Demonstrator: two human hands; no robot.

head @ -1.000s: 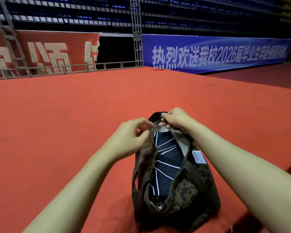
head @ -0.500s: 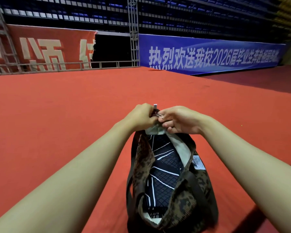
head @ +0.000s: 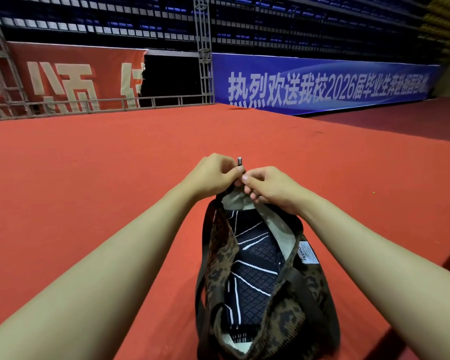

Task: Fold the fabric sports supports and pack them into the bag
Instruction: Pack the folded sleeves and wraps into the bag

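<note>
Fingers (head: 240,175) of both hands meet at the far end of the bag (head: 268,302), pinched together on a small metal zip pull (head: 239,162) and the fabric just beside it. Left hand (head: 213,175) grips from the left of the pull, right hand (head: 269,188) from the right. The folded black supports (head: 255,271) with white lines lie inside the bag, which rests on the red floor (head: 89,190).

Risks, as judged: the pale lining (head: 278,224) beside the pull may catch in the zip teeth; the supports sit high and could snag or block closure.

Not visible: the zip teeth, the slider body, how many supports are inside, and the near end of the bag, which is cut off.
</note>
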